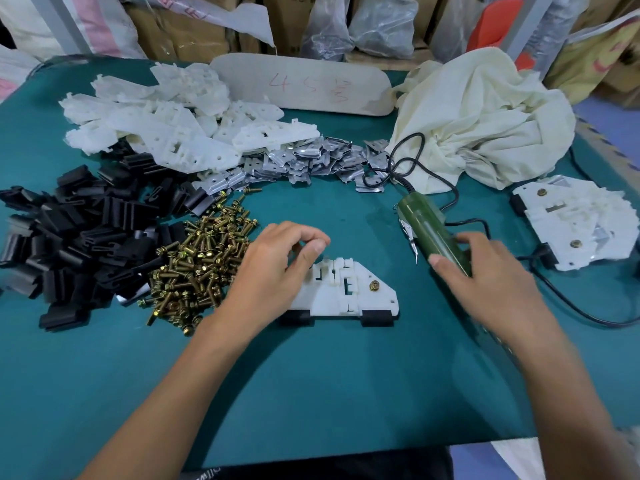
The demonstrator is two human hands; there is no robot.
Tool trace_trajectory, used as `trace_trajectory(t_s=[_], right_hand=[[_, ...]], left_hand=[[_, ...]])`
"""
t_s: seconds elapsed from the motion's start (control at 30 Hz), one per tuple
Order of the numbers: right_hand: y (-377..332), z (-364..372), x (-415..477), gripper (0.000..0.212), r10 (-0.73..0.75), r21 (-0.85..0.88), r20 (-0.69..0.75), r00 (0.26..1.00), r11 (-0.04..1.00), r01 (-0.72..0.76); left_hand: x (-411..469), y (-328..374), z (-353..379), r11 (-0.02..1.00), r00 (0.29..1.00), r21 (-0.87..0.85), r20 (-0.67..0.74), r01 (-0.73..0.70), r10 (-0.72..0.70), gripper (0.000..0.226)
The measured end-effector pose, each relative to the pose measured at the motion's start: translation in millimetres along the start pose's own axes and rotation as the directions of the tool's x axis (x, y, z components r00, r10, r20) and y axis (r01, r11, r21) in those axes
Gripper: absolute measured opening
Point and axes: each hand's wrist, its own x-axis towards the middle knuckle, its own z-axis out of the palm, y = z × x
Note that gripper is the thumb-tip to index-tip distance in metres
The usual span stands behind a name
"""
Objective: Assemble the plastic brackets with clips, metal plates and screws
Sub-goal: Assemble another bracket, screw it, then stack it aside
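Clips of black plastic lie heaped at the left edge of the frame on the green table. Above them, in the upper left, sits a pile of white brackets. Just right of the black heap and touching it is a mound of brass screws. A strip of metal plates runs from the top of that mound toward the centre, partly under the edge of the white pile. Behind it, at top centre, lies a beige board with red writing.

The left hand is at the centre, its heel beside the screws and its curled fingers over the upper left part of a single bracket. Thumb and forefinger tips are close together, but I cannot tell whether they pinch anything. This bracket lies flat on the table at the centre of the frame. One screw head stands in its right part, and two fitted clips sit on its lower edge.

To its right, the right hand grasps a green electric screwdriver, thumb on the near side and fingers over the far side. The tool lies slanted, with a black cable looping from its upper end.

A crumpled cream cloth fills the upper right. At the right edge lies a stack of finished brackets with brass screws in them.
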Motion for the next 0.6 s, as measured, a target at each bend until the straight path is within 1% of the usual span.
trace_trajectory(t_s=[0.03, 0.07, 0.13, 0.17, 0.2, 0.23, 0.27, 0.3, 0.33, 0.37, 0.4, 0.43, 0.47, 0.53, 0.57, 0.6], right_hand=[[0.0, 2.8, 1.4, 0.062, 0.012, -0.042, 0.034, 0.999, 0.999, -0.010], [-0.4, 5.7, 2.8, 0.063, 0.007, -0.066, 0.036, 0.999, 0.998, -0.005], [-2.4, 6.4, 5.2, 0.060, -0.009, -0.053, 0.025, 1.000, 0.999, 0.010], [-2.2, 4.7, 5.9, 0.055, -0.016, -0.006, 0.034, 0.999, 1.000, 0.016], [-0.6, 2.2, 5.9, 0.048, -0.017, 0.085, 0.048, 0.999, 0.996, 0.012], [0.5, -0.9, 5.2, 0.042, -0.012, 0.223, 0.053, 0.999, 0.975, -0.001], [-0.4, -4.3, 3.4, 0.040, 0.002, 0.393, 0.043, 0.999, 0.919, -0.019], [-4.1, -7.8, 0.4, 0.042, 0.030, 0.567, 0.030, 0.999, 0.823, -0.042], [-9.0, -10.6, -2.1, 0.046, 0.063, 0.711, 0.035, 0.997, 0.700, -0.069], [-15.1, -12.8, -3.8, 0.048, 0.085, 0.812, 0.046, 0.995, 0.577, -0.087], [-21.7, -15.0, -4.7, 0.049, 0.100, 0.877, 0.051, 0.994, 0.472, -0.092], [-28.4, -17.5, -5.1, 0.051, 0.108, 0.921, 0.046, 0.993, 0.380, -0.084], [-34.8, -19.9, -4.7, 0.052, 0.106, 0.954, 0.033, 0.994, 0.294, -0.063], [-48.7, -24.3, -2.5, 0.051, 0.074, 0.992, -0.013, 0.997, 0.125, 0.004], [-55.7, -25.8, -1.6, 0.050, 0.047, 0.997, -0.045, 0.998, 0.064, 0.042], [-62.4, -27.0, -1.2, 0.049, 0.024, 0.996, -0.082, 0.996, 0.029, 0.082]], left_hand=[[-0.2, -1.6, 1.0, 1.000, 1.000, -0.009, 0.018, 0.019, -0.019, 0.012], [-1.0, -3.3, 1.0, 0.999, 0.999, -0.018, 0.025, 0.031, -0.030, 0.013], [-4.0, -6.0, -1.1, 0.999, 1.000, -0.021, 0.002, 0.029, -0.029, 0.025], [-5.2, -6.5, -2.4, 1.000, 1.000, -0.016, -0.011, 0.024, -0.025, 0.030], [-6.6, -6.0, -3.3, 1.000, 1.000, -0.009, -0.016, 0.015, -0.015, 0.033], [-8.0, -4.8, -3.8, 1.000, 1.000, -0.006, -0.010, 0.004, -0.004, 0.033], [-9.4, -3.1, -4.0, 1.000, 1.000, -0.013, 0.010, 0.003, -0.003, 0.030], [-11.0, -1.4, -3.5, 1.000, 0.998, -0.023, 0.059, 0.021, -0.020, 0.026], [-12.3, 0.3, -3.1, 0.999, 0.989, -0.013, 0.141, 0.047, -0.045, 0.034], [-13.3, 1.3, -2.5, 0.998, 0.969, 0.025, 0.239, 0.060, -0.064, 0.053], [-13.7, 1.0, -1.1, 0.996, 0.941, 0.077, 0.330, 0.053, -0.076, 0.075], [-13.7, 0.5, 0.2, 0.990, 0.917, 0.136, 0.390, 0.031, -0.082, 0.091], [-13.5, -0.5, 1.4, 0.985, 0.906, 0.175, 0.416, 0.005, -0.078, 0.101], [-13.3, -3.5, 2.9, 0.979, 0.917, 0.205, 0.393, -0.014, -0.069, 0.105], [-13.5, -4.3, 3.0, 0.978, 0.925, 0.207, 0.376, -0.017, -0.063, 0.103], [-14.0, -4.8, 3.5, 0.978, 0.931, 0.208, 0.360, -0.022, -0.056, 0.101]])
